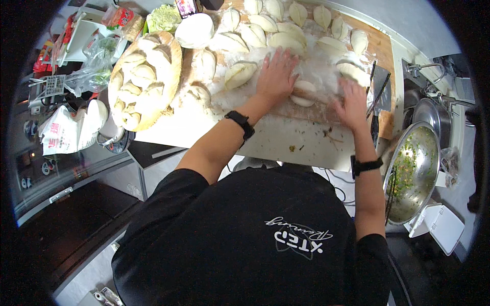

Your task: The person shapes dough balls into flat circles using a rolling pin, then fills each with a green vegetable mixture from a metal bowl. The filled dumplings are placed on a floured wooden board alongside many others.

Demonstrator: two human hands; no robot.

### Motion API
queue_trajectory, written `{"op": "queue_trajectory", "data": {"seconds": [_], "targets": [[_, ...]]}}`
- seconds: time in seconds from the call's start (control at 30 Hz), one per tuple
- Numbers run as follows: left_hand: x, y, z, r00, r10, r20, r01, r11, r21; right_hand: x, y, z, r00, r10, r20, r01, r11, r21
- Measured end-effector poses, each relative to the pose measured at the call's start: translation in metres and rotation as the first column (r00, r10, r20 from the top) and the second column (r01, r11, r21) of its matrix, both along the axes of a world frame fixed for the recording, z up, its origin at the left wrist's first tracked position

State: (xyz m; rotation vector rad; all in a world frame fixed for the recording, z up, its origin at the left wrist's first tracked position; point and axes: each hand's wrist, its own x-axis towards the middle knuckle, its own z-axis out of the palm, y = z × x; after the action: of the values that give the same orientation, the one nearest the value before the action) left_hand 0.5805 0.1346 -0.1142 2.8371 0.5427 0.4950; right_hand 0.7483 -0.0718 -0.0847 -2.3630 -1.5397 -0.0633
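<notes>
A white dough piece lies on the floury wooden board. Across it runs a brown wooden rolling pin, blurred and mostly covered by my hands. My left hand presses on its left part, fingers stretched forward. On its right part, my right hand is motion-blurred, its fingertips close to a filled dumpling. Another pleated dumpling lies left of my left hand. Several more dumplings fill the far side of the board.
At left, a round woven tray holds several dumplings, beside a white bowl and a cabbage. A cleaver and dark chopsticks lie on the right. A steel bowl with chopped filling stands near my right forearm, below the sink.
</notes>
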Motion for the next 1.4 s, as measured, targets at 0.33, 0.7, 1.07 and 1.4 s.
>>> {"op": "queue_trajectory", "data": {"seconds": [0.33,0.7,1.07,1.4], "targets": [[-0.038,-0.037,0.013,0.992,-0.026,-0.120,0.026,1.000,-0.004,-0.031,0.002,-0.019,0.976,-0.148,0.161,0.157,0.987,-0.042],[-0.044,-0.034,0.004,0.992,-0.068,-0.103,0.053,0.989,-0.140,-0.038,-0.002,-0.020,0.958,-0.188,0.214,0.214,0.971,-0.105],[-0.001,-0.028,0.013,0.993,-0.115,-0.002,0.103,0.901,-0.422,-0.077,-0.033,-0.014,0.997,-0.052,-0.059,0.047,0.995,-0.088],[-0.022,-0.032,0.009,0.949,-0.304,0.082,0.309,0.856,-0.414,-0.086,-0.050,0.017,0.994,0.005,-0.107,-0.023,0.986,-0.164]]}}
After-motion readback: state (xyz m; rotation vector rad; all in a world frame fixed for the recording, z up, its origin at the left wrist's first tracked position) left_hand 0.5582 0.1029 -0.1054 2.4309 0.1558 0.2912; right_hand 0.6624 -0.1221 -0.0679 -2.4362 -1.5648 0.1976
